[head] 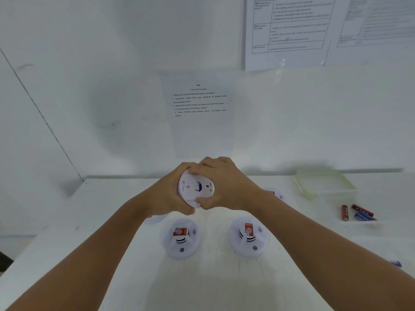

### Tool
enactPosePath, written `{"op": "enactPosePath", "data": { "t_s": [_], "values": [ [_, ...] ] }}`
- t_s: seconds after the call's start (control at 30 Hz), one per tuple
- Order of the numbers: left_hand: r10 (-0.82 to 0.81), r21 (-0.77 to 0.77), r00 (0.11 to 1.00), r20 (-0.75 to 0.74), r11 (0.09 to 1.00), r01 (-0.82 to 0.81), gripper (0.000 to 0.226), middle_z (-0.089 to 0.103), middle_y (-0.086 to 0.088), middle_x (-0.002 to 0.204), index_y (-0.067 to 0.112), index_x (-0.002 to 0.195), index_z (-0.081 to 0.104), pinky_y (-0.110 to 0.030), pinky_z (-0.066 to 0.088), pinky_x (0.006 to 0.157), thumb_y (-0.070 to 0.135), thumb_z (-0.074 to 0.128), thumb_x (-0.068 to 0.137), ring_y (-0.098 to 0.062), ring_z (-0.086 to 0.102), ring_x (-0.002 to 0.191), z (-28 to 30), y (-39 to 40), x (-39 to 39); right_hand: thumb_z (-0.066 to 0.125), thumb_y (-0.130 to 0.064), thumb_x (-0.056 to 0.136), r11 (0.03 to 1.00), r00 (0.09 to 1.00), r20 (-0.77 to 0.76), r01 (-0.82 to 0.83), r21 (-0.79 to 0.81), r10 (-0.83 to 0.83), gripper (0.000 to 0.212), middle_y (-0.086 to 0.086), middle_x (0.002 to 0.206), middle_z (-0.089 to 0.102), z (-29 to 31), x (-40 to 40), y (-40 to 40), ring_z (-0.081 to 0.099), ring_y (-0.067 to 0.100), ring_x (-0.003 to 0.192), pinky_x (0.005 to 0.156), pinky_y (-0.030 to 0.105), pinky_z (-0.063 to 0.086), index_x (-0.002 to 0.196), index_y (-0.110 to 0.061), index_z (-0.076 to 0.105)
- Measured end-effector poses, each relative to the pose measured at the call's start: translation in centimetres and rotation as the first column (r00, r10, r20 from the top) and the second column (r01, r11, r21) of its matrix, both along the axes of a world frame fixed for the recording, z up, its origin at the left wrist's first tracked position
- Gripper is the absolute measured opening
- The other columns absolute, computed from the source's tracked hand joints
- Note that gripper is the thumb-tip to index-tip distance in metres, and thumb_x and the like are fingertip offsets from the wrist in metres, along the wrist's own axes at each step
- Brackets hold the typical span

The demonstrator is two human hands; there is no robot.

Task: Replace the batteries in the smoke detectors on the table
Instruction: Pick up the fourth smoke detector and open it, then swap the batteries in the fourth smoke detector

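A white tabletop fills the near half of the view, scuffed faintly in the middle, and it runs back to a plain white wall. A second white wall closes in on the left, the corner seam slanting down to the table's far left edge. Taped to the far wall, dead centre, is a white printed instruction sheet with numbered lines; larger white sheets with printed tables hang at upper right.

Up in the air above the table's middle, both hands have the round white plastic smoke detector. It is tipped up on edge, its flat back side facing the camera, with slots and a dark blue patch showing at its centre. Being a disc, it shows no clear long axis. The left hand wraps its left rim, fingers curled behind, thumb low. The right hand grips the top and lower right rim, fingers curled over the upper edge, thumb pinching below.

On the table, near centre, two more round white smoke detectors lie face up, one left and one right, each with a red label and a small grey button. Another is partly hidden behind the right wrist. Far right sits a clear container with a pale green rim, and nearer, red and blue batteries lie in a clear tray.
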State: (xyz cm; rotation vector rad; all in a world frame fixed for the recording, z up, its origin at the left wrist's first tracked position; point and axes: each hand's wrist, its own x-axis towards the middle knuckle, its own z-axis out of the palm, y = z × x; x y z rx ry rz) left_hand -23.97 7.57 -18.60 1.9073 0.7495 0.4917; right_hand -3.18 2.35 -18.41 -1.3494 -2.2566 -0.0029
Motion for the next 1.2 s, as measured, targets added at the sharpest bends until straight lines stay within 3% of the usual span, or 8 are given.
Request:
{"op": "enactPosePath", "data": {
  "t_s": [0.17, 0.37, 0.5, 0.63, 0.73, 0.83, 1.03, 1.2],
  "values": [
    [-0.03, -0.009, 0.998, -0.052, 1.0, 0.029, 0.096, 0.065, 0.003, 0.125, 0.026, 0.137, 0.047, -0.028, 0.059, 0.083, -0.02, 0.085, 0.062, -0.014, 0.066, 0.113, 0.0, 0.1, -0.5, 0.078, -0.043, 0.074, 0.996, 0.989, 0.123, -0.085, 0.035, 0.08, 0.069, -0.003, 0.123, 0.058, -1.0, -0.3, -0.1, 0.054, 0.018, 0.105, 0.105, 0.035, 0.033, 0.137, -0.024, 0.056],
    [0.039, -0.035, 0.999, -0.006, 0.999, -0.039, 0.099, 0.063, 0.003, 0.126, 0.03, 0.139, 0.046, -0.037, 0.061, 0.086, -0.018, 0.085, 0.062, -0.016, 0.066, 0.115, -0.9, 0.2, -1.1, 0.088, -0.04, 0.067, 0.996, 0.928, -0.366, 0.057, -0.065, -0.077, 0.071, -0.009, 0.116, 0.055, -1.0, 1.3, -0.4, 0.056, 0.008, 0.103, 0.094, 0.028, 0.048, 0.128, -0.023, 0.057],
    [0.125, -0.031, 0.992, -0.008, 0.992, -0.126, 0.104, 0.059, 0.006, 0.13, 0.035, 0.142, 0.043, -0.037, 0.061, 0.089, -0.015, 0.088, 0.062, -0.014, 0.063, 0.118, -1.8, 0.3, -1.9, 0.081, -0.044, 0.073, 0.917, 0.949, -0.09, 0.265, -0.299, -0.304, 0.068, -0.006, 0.119, 0.052, -3.2, 2.5, 0.0, 0.055, 0.014, 0.105, 0.101, 0.041, 0.047, 0.133, -0.023, 0.056],
    [0.184, -0.004, 0.983, -0.013, 0.983, -0.185, 0.106, 0.058, 0.013, 0.128, 0.038, 0.143, 0.041, -0.04, 0.06, 0.094, -0.008, 0.091, 0.062, -0.007, 0.062, 0.117, -2.2, -0.2, -2.1, 0.07, -0.051, 0.086, 0.822, 0.939, 0.11, 0.34, -0.457, -0.327, 0.065, -0.004, 0.132, 0.052, -5.8, 2.6, 0.2, 0.052, 0.019, 0.12, 0.107, 0.042, 0.04, 0.142, -0.026, 0.049],
    [0.196, -0.013, 0.98, 0.01, 0.98, -0.196, 0.107, 0.059, 0.017, 0.127, 0.038, 0.145, 0.04, -0.037, 0.059, 0.095, -0.007, 0.092, 0.062, -0.008, 0.06, 0.121, -2.3, -0.7, -1.8, 0.065, -0.044, 0.096, 0.864, 0.924, -0.187, 0.22, -0.454, -0.334, 0.046, -0.003, 0.128, 0.056, -5.9, 1.8, 0.0, 0.058, 0.018, 0.118, 0.094, 0.033, 0.051, 0.138, -0.029, 0.052],
    [0.189, -0.043, 0.981, 0.045, 0.981, -0.187, 0.111, 0.058, 0.008, 0.133, 0.037, 0.147, 0.038, -0.038, 0.06, 0.093, -0.011, 0.091, 0.062, -0.017, 0.061, 0.123, -2.1, -1.5, -0.9, 0.059, -0.036, 0.103, 0.859, 0.79, -0.528, -0.002, -0.512, -0.312, 0.029, -0.005, 0.12, 0.062, -4.0, 0.3, -0.4, 0.069, 0.016, 0.099, 0.064, 0.019, 0.053, 0.131, -0.035, 0.052],
    [0.231, -0.048, 0.968, 0.096, 0.973, -0.227, 0.126, 0.054, 0.008, 0.136, 0.038, 0.156, 0.022, -0.033, 0.061, 0.09, -0.011, 0.091, 0.062, -0.011, 0.064, 0.118, -1.3, -3.0, 0.8, 0.061, -0.026, 0.102, 0.907, 0.694, -0.674, -0.073, -0.414, -0.252, 0.021, -0.003, 0.104, 0.07, -2.7, 0.2, -1.5, 0.072, 0.011, 0.077, 0.049, 0.017, 0.046, 0.119, -0.038, 0.059],
    [0.279, 0.065, 0.957, 0.074, 0.957, -0.284, 0.105, 0.061, 0.005, 0.127, 0.031, 0.144, 0.038, -0.028, 0.06, 0.085, -0.004, 0.094, 0.062, -0.018, 0.064, 0.117, -1.5, -4.3, 1.4, 0.064, -0.028, 0.1, 0.914, 0.719, -0.66, -0.087, -0.397, -0.218, 0.019, -0.001, 0.106, 0.07, -2.6, 0.8, -2.0, 0.07, 0.007, 0.071, 0.054, 0.018, 0.05, 0.116, -0.038, 0.064]
  ]
}}
